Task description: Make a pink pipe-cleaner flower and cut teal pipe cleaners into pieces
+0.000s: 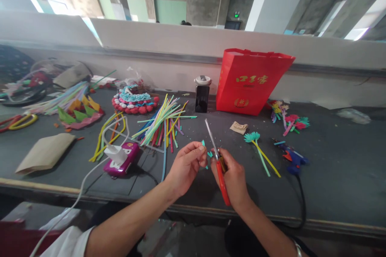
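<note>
Between the thumb and fingers of my left hand (188, 164) is pinched a small teal strip (203, 143); most of it is hidden by the fingers. My right hand (233, 174) grips red-handled scissors (221, 178), their blades pointing up and away from me. The scissors are beside the left fingertips. Small teal snippets (210, 154) show around the blades. To the right of the right hand lies a teal paper-like flower (252, 137) with a yellow stick (267, 160) and a pale green one.
A pile of coloured sticks (164, 122) lies left of centre. A purple power socket (122, 160) with a white cable stands near the front edge. Behind are a phone (202, 98) and a red bag (253, 82). A blue glue gun (294, 158) lies at right.
</note>
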Demonstrator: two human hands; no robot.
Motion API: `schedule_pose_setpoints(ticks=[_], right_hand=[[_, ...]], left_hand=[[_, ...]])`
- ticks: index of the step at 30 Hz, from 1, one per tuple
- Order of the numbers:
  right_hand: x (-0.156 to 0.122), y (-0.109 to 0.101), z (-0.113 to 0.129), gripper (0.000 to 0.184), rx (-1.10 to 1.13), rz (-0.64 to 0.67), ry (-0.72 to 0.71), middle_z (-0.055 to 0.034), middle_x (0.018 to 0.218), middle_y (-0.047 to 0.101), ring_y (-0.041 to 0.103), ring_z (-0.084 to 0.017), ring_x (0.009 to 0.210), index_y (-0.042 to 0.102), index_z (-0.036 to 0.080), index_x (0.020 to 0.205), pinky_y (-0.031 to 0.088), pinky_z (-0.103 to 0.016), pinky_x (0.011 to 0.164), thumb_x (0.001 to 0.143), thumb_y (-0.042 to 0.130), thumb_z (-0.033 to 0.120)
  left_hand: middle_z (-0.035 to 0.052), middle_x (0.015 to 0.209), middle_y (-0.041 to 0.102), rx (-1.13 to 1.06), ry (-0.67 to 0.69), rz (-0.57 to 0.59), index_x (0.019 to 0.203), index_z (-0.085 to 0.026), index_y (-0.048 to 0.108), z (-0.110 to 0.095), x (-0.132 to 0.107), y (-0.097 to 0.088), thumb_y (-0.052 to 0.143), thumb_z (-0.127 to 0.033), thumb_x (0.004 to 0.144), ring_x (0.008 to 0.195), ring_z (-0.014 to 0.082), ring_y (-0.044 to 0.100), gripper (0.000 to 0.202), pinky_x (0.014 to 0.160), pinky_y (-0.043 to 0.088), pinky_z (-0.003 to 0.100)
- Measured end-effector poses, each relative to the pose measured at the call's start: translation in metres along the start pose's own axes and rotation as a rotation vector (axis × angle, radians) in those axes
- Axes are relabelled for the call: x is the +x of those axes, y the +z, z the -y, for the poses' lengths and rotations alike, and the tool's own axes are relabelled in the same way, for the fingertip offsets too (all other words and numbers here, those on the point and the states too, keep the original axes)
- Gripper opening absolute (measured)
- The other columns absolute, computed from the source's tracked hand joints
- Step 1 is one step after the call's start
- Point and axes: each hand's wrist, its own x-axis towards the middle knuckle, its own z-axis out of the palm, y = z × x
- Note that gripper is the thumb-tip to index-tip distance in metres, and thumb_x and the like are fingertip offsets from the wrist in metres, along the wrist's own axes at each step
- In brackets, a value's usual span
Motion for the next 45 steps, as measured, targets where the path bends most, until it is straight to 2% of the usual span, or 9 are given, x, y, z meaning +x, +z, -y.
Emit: schedule_pose_setpoints(ticks=[3,6,12,16,22,26,32,38,45], right_hand=[[0.009,-0.008,0.0,0.029,0.06,-0.064,0.029,-0.0014,0.079,0.068,0.06,-0.014,0.063,0.063,0.019,0.112,0.051,-0.025,0.064,0.087,0.059,0.032],[0.018,-0.017,0.006,0.033,0.228,-0.073,0.071,-0.0003,0.078,0.066,0.06,-0.014,0.061,0.062,0.02,0.113,0.051,-0.025,0.059,0.084,0.063,0.035],[0.026,-0.021,0.023,0.039,0.484,0.085,0.167,0.0001,0.078,0.067,0.061,-0.013,0.061,0.059,0.02,0.113,0.05,-0.022,0.054,0.077,0.068,0.033],[0.027,-0.022,0.017,0.037,0.487,0.083,0.182,0.0035,0.071,0.062,0.054,-0.01,0.053,0.059,0.02,0.111,0.046,-0.021,0.049,0.078,0.068,0.032],[0.034,-0.028,0.004,0.037,0.516,-0.047,0.246,0.007,0.064,0.055,0.045,-0.008,0.044,0.059,0.021,0.111,0.04,-0.02,0.042,0.078,0.069,0.034],[0.032,-0.025,0.01,0.041,0.524,0.012,0.293,0.0066,0.064,0.055,0.044,-0.008,0.043,0.059,0.019,0.111,0.039,-0.02,0.04,0.075,0.072,0.035],[0.024,-0.017,0.016,0.043,0.524,0.053,0.264,0.0045,0.068,0.06,0.048,-0.008,0.046,0.059,0.018,0.113,0.04,-0.02,0.042,0.076,0.071,0.035],[0.024,-0.02,0.021,0.042,0.49,0.057,0.269,0.0049,0.068,0.061,0.048,-0.009,0.045,0.057,0.019,0.114,0.042,-0.022,0.043,0.078,0.069,0.036],[0.023,-0.017,0.022,0.038,0.414,-0.02,0.218,0.0039,0.068,0.063,0.051,-0.009,0.048,0.06,0.018,0.109,0.041,-0.02,0.042,0.074,0.069,0.029]], left_hand=[[-0.0016,0.067,0.052,-0.016,-0.05,0.005,0.076,-0.013,0.061,-0.002,0.001,0.0,0.071,-0.02,0.079,0.055,0.0067,0.046,0.013,0.056,0.038,0.02],[-0.0012,0.066,0.051,0.002,-0.114,0.03,0.074,-0.012,0.061,-0.001,0.002,-0.001,0.071,-0.022,0.079,0.053,0.0061,0.045,0.015,0.054,0.038,0.02],[-0.001,0.061,0.05,0.058,-0.305,0.081,0.074,-0.012,0.061,0.004,-0.001,0.0,0.072,-0.021,0.076,0.051,0.006,0.043,0.014,0.05,0.033,0.02],[-0.002,0.057,0.047,0.113,-0.359,0.085,0.071,-0.013,0.06,0.001,-0.001,-0.001,0.071,-0.02,0.072,0.051,0.0064,0.04,0.012,0.048,0.031,0.02],[-0.0026,0.058,0.047,0.346,-0.183,0.041,0.068,-0.014,0.06,0.001,0.002,-0.005,0.067,-0.022,0.074,0.051,0.0072,0.041,0.012,0.049,0.03,0.022],[-0.001,0.064,0.054,0.429,-0.069,0.034,0.075,-0.015,0.061,0.003,0.002,-0.002,0.068,-0.032,0.079,0.058,0.0092,0.046,0.019,0.055,0.036,0.023],[-0.0011,0.062,0.055,0.465,-0.106,0.061,0.074,-0.014,0.062,0.003,0.0,-0.002,0.074,-0.036,0.074,0.057,0.0092,0.047,0.024,0.055,0.036,0.023],[-0.0013,0.061,0.055,0.431,-0.058,0.046,0.075,-0.014,0.062,0.003,-0.003,-0.001,0.075,-0.034,0.072,0.058,0.009,0.046,0.025,0.054,0.035,0.022],[-0.0012,0.068,0.056,0.59,0.023,0.085,0.079,-0.015,0.061,0.006,0.0,-0.003,0.071,-0.036,0.077,0.061,0.0099,0.047,0.023,0.056,0.038,0.023]])
